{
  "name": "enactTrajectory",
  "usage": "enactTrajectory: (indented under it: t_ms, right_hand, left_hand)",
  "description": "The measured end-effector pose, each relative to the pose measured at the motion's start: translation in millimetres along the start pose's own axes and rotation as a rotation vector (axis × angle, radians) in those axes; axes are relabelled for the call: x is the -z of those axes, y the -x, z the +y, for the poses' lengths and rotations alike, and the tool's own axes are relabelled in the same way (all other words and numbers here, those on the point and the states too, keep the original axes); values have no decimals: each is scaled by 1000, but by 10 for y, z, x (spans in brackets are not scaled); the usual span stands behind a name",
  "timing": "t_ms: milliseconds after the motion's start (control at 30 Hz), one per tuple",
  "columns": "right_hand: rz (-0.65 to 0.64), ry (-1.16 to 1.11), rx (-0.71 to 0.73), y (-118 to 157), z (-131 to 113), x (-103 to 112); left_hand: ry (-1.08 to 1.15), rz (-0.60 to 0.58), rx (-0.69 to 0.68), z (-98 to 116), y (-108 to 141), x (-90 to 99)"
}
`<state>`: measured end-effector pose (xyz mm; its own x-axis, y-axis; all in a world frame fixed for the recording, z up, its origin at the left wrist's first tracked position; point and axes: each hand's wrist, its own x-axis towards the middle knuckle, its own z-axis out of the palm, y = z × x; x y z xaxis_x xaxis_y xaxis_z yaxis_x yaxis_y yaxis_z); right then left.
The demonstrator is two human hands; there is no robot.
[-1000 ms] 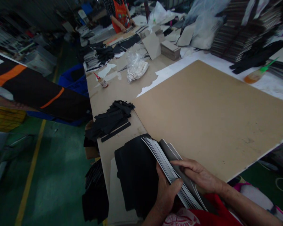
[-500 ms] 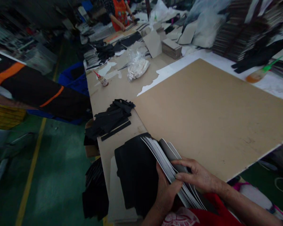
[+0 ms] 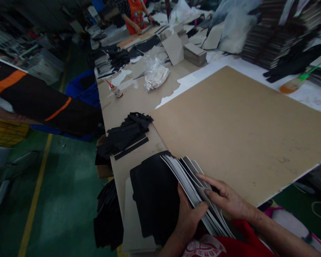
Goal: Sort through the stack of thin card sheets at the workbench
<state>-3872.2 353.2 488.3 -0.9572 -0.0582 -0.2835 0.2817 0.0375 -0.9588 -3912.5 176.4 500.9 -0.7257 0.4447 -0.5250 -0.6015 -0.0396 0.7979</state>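
Observation:
My left hand (image 3: pixel 189 216) is wrapped round the left side of a fanned stack of thin sheets (image 3: pixel 187 184), dark on their faces with pale edges. The fingers of my right hand (image 3: pixel 226 196) lie on the separated sheets at the stack's right side, pressed against them. Under and left of the stack are black flat pieces (image 3: pixel 155 192) with notched edges, lying over pale grey board (image 3: pixel 131 221). Farther up the table is a loose pile of black strips (image 3: pixel 128 134).
A large brown board (image 3: pixel 246 132) covers the table's right part. A red-tipped bottle (image 3: pixel 116 91), a plastic bag (image 3: pixel 155 75) and a green-tipped bottle (image 3: pixel 291 85) stand or lie beyond. A person in an orange apron (image 3: pixel 136 16) is at the far end; another person's arm (image 3: pixel 5 114) shows left.
The fingers of my right hand have spread and shifted, and one more sheet has come apart from the stack at its right side. My left hand has barely moved.

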Motion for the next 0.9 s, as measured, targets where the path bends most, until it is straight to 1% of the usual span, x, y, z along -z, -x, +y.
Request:
enactTrajectory:
  t_ms: [67,133,200,300,433,667,900]
  right_hand:
    - [9,56,78,4,-32,7]
    - [-22,109,155,1,-77,8]
    - [-57,137,183,-6,-124,-4]
    - [-49,135,128,-18,-167,-44]
    - [-15,112,85,-41,-171,-99]
    - [11,93,78,-62,-166,-121]
    - [12,82,71,-64,-163,-124]
  left_hand:
    - [-7,4,-5,41,8,-19]
    - [-14,11,-22,82,12,-43]
    - [-39,23,-40,113,11,-65]
    - [-81,48,-45,133,7,-80]
    - [-34,40,-50,120,5,-79]
    - [-36,38,-43,115,8,-86]
    - [-70,36,-85,77,-9,-57]
